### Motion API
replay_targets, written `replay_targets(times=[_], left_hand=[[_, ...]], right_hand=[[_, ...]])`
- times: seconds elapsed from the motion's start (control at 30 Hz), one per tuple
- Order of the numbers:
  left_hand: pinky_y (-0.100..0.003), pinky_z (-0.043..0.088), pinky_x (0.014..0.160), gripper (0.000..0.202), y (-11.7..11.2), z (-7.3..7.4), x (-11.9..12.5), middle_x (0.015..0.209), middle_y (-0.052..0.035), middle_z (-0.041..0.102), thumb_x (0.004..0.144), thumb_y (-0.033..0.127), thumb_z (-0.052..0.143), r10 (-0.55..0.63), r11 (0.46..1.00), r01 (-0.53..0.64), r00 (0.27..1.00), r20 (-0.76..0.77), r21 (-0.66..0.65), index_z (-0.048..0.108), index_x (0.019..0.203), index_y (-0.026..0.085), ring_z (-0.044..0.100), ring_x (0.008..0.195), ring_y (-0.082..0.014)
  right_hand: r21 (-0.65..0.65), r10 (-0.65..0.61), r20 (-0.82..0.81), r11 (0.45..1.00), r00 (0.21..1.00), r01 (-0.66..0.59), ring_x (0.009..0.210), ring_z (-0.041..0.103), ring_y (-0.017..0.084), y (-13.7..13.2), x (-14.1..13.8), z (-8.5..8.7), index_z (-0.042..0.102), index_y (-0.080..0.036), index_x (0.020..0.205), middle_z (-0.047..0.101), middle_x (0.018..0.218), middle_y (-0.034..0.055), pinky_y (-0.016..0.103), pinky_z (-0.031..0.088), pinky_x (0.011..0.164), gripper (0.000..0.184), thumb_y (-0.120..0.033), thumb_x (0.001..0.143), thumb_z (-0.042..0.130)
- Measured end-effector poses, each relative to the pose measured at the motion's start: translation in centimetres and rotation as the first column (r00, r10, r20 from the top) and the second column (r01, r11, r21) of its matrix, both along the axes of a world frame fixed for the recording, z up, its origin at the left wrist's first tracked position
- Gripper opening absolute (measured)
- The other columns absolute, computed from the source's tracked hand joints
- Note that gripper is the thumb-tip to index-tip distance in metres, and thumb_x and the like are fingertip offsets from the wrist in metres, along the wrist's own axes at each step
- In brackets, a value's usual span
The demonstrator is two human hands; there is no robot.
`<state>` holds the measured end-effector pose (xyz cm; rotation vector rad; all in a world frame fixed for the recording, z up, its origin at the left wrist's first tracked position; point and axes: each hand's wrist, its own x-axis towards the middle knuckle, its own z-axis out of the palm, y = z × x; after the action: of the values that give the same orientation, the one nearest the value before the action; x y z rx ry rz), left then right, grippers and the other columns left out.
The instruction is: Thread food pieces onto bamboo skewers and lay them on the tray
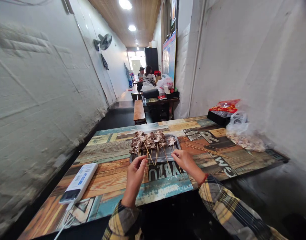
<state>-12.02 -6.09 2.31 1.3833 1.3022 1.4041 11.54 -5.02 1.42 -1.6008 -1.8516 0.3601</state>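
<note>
A metal tray (171,154) lies on the patterned wooden table (110,176) in front of me, piled with several meat skewers (149,140). My left hand (135,176) is curled at the tray's near edge, its fingertips closed round the ends of skewer sticks. My right hand (184,160) rests at the tray's near right corner, fingers bent and touching a stick end there. Loose bare bamboo sticks (205,149) lie on the table to the right of the tray.
A white power bank (79,182) with a cable lies at the table's left. A clear bag of raw pieces (243,138) and a black box with a red packet (224,110) sit at the right by the wall. People sit at tables (148,78) far down the aisle.
</note>
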Motion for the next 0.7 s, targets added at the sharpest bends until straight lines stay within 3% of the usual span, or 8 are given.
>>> replay_targets(times=[0.1,0.2,0.33,0.4,0.5,0.7], left_hand=[[-0.029,0.047,0.071,0.034,0.6,-0.6,0.2,0.087,-0.0079,0.070,0.075,0.042,0.064,0.011,0.999,-0.007,0.997,-0.079,0.042,0.068,0.094,0.014,0.063,0.081,-0.0203],[-0.030,0.048,0.071,0.033,1.0,-1.0,0.4,0.087,-0.0082,0.071,0.076,0.041,0.063,-0.004,0.998,0.012,0.994,-0.106,0.066,0.068,0.095,0.014,0.064,0.081,-0.0208],[-0.031,0.049,0.073,0.032,1.0,-1.3,0.5,0.090,-0.0088,0.071,0.078,0.040,0.061,-0.026,0.996,0.037,0.992,-0.127,0.084,0.068,0.096,0.014,0.064,0.082,-0.0210],[-0.031,0.049,0.074,0.031,1.0,-1.3,0.5,0.089,-0.0086,0.071,0.079,0.040,0.060,-0.038,0.995,0.049,0.990,-0.135,0.084,0.068,0.096,0.015,0.064,0.082,-0.0209],[-0.031,0.049,0.073,0.031,0.9,-1.6,0.6,0.088,-0.0082,0.071,0.080,0.040,0.058,-0.044,0.995,0.057,0.988,-0.145,0.087,0.068,0.096,0.015,0.064,0.081,-0.0207],[-0.030,0.049,0.071,0.031,1.0,-2.3,0.6,0.088,-0.0083,0.071,0.080,0.040,0.058,-0.050,0.995,0.061,0.990,-0.130,0.076,0.067,0.096,0.015,0.064,0.079,-0.0199]], right_hand=[[-0.092,0.021,-0.167,0.995,0.986,-0.036,0.058,0.062,0.012,1.5,-3.0,0.2,0.066,-0.017,0.080,0.071,0.072,0.0019,0.020,0.038,0.058,0.016,-0.022,0.086,0.052],[-0.127,-0.017,-0.211,0.992,0.977,-0.010,0.046,0.057,0.010,3.2,-5.9,-0.1,0.063,-0.017,0.082,0.068,0.063,-0.0004,0.019,0.038,0.052,0.013,-0.024,0.085,0.053],[-0.121,-0.086,-0.238,0.991,0.968,0.058,0.054,0.060,0.012,4.9,-8.2,-1.0,0.060,-0.017,0.078,0.066,0.061,0.0009,0.021,0.037,0.054,0.010,-0.026,0.080,0.059],[-0.119,-0.109,-0.249,0.990,0.962,0.081,0.059,0.061,0.013,5.4,-8.6,-1.7,0.058,-0.017,0.075,0.066,0.063,0.0014,0.021,0.037,0.055,0.004,-0.019,0.075,0.061],[-0.117,-0.114,-0.273,0.990,0.955,0.084,0.060,0.062,0.013,5.8,-8.0,-2.8,0.057,-0.017,0.078,0.066,0.062,-0.0003,0.021,0.038,0.057,0.010,-0.010,0.071,0.057],[-0.056,-0.069,-0.289,0.997,0.955,0.055,0.063,0.063,0.015,4.5,-5.0,-3.3,0.055,-0.020,0.082,0.066,0.060,-0.0023,0.023,0.041,0.063,0.010,-0.014,0.076,0.051]])
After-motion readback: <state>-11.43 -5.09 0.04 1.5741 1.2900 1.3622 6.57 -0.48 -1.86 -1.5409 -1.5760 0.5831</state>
